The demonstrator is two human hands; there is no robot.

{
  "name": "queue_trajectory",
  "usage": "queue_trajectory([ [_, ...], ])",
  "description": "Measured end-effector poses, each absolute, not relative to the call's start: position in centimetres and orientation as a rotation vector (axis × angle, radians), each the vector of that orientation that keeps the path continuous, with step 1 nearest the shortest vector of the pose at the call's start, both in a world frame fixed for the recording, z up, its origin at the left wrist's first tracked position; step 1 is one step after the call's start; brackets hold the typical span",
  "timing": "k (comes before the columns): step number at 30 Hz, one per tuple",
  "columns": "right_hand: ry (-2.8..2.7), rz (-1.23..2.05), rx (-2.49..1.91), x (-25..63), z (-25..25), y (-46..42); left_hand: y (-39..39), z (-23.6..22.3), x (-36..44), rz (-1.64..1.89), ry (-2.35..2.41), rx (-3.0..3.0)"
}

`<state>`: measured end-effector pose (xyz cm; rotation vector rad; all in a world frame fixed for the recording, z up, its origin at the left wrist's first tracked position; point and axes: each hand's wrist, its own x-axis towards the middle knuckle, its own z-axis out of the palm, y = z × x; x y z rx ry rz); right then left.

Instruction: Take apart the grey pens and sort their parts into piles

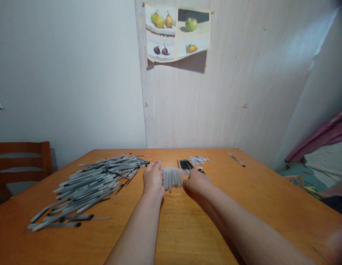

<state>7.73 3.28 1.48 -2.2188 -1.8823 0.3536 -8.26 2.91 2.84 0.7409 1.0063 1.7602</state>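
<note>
A row of whitish, translucent pen barrels [172, 179] lies side by side on the table between my two hands. At its left end is my left hand [153, 179], with fingers curled in; whatever they may grip is hidden. My right hand [197, 181] is closed at the right end of the row, its fingertips close to the last barrels and partly out of sight. Just behind the row are thin black sticks [186, 164] in a bundle, small white pieces [197, 160] and several small black parts [201, 170].
A large loose pile of pens [96, 180], pale with black ends, covers the left of the wooden table [182, 235]. One lone pen [236, 160] lies at the far right. A wooden chair [21, 149] stands left, and fruit pictures [176, 33] hang on the wall.
</note>
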Motion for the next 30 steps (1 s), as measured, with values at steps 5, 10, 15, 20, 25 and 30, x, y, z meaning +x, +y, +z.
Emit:
queue_trajectory([
  [5, -1.895, 0.360, -2.203, 7.8, 1.5, 3.2, 3.0, 2.8, -8.2, 1.747, 1.000, 0.736],
  [10, -1.909, 0.372, -2.201, 7.7, 1.2, 3.1, 2.9, 2.9, -8.2, 1.736, 0.997, 0.739],
  [15, -1.886, 0.376, -2.190, 7.5, 1.0, 3.2, 2.8, 2.9, -8.1, 1.724, 1.005, 0.737],
  [20, -1.807, 0.410, -2.143, 7.6, 0.6, 3.4, 2.8, 2.7, -8.1, 1.692, 1.027, 0.749],
  [25, -1.709, 0.517, -2.007, 8.2, 0.5, 3.5, 2.9, 2.5, -8.1, 1.675, 1.040, 0.799],
  [30, -1.572, 0.867, -1.687, 8.5, 1.5, 2.6, 2.8, 2.1, -7.3, 1.580, 1.149, 1.018],
])
